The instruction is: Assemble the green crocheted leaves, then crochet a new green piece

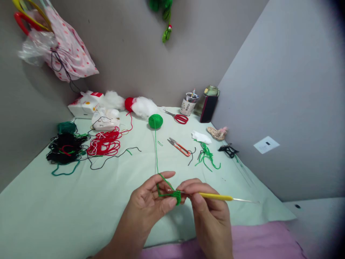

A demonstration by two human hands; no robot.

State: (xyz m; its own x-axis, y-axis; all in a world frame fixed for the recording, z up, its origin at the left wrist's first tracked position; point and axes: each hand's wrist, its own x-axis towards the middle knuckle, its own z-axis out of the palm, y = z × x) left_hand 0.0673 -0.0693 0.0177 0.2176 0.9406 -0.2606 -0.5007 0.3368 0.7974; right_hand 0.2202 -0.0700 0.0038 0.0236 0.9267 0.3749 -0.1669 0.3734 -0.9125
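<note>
A small green crochet piece [176,197] is pinched between the thumb and fingers of my left hand [151,201]. Green yarn loops over that hand's raised index finger and runs back to a green yarn ball [155,121]. My right hand [208,208] grips a crochet hook [215,196] with a yellow handle and metal ends. The hook's left tip lies at the top of the green piece, with yarn close by; whether a loop sits on it is too small to tell. My right fingertips touch or nearly touch the piece.
Thread snips [179,146] and red-handled scissors [178,118] lie ahead. Black yarn [66,148] and red yarn [104,143] tangle at left. Green yarn scraps [207,155] are at right. A pen cup [188,104] and a phone [209,108] stand at the back right.
</note>
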